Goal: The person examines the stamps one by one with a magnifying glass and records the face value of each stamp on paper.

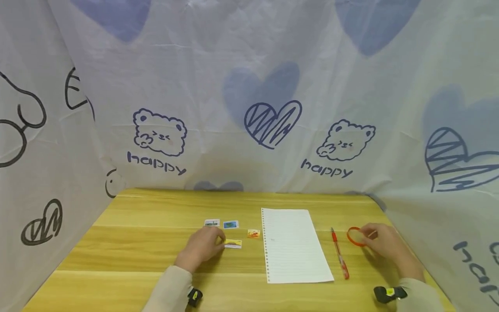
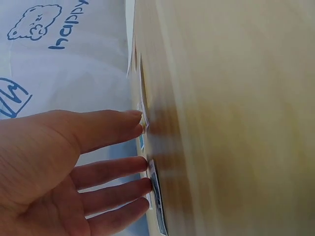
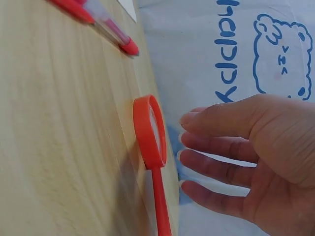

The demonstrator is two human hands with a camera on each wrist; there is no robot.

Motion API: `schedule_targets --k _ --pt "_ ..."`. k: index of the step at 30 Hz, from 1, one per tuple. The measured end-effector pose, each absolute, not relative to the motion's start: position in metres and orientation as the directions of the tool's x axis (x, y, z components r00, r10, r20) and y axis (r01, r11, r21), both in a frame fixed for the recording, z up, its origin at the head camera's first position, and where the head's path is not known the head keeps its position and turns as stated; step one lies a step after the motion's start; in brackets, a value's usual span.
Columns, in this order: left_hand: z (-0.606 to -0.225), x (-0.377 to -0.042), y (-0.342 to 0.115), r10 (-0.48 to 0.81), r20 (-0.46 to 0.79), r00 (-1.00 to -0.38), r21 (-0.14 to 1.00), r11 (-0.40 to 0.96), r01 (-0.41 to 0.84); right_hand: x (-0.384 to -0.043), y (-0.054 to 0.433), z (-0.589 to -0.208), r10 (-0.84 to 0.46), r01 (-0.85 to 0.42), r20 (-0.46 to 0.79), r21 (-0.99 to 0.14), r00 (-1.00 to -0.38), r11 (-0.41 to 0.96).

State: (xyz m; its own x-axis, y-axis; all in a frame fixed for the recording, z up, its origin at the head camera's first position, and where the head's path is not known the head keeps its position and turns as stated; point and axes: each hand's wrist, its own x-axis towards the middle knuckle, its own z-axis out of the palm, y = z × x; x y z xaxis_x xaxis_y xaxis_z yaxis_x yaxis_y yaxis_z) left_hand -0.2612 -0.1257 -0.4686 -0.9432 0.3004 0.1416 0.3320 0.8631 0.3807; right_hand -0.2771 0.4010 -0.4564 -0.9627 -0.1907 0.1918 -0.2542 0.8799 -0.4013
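My left hand (image 1: 201, 247) is low over the table, its thumb and forefinger pinching the left end of a small yellow stamp (image 1: 234, 244). In the left wrist view the hand's other fingers (image 2: 115, 189) are spread near a dark-pictured stamp (image 2: 158, 196). Beyond the hand lie a pale stamp (image 1: 212, 222) and a blue stamp (image 1: 231, 224); an orange and yellow stamp (image 1: 254, 234) is farther right. My right hand (image 1: 383, 242) hovers by a red-rimmed magnifying glass (image 3: 144, 132), fingers bent loosely and apart from it. In the head view that hand hides the handle.
A lined, punched sheet of paper (image 1: 296, 247) lies mid-table. Right of it is a red pen (image 1: 340, 253), between the paper and the magnifying glass. Printed cloth (image 1: 218, 130) hangs behind the table and along both sides.
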Motion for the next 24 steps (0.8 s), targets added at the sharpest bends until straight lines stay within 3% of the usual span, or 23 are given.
schedule_targets --k 6,24 --pt "-0.469 -0.266 -0.124 0.312 0.158 -0.937 0.376 0.858 0.349 -0.281 0.411 -0.458 -0.186 -0.257 0.215 -0.379 -0.959 0.889" --pt "-0.471 -0.266 -0.126 0.287 0.194 -0.938 0.346 0.875 0.339 -0.280 0.421 -0.461 -0.145 -0.183 0.127 -0.378 -0.981 0.908"
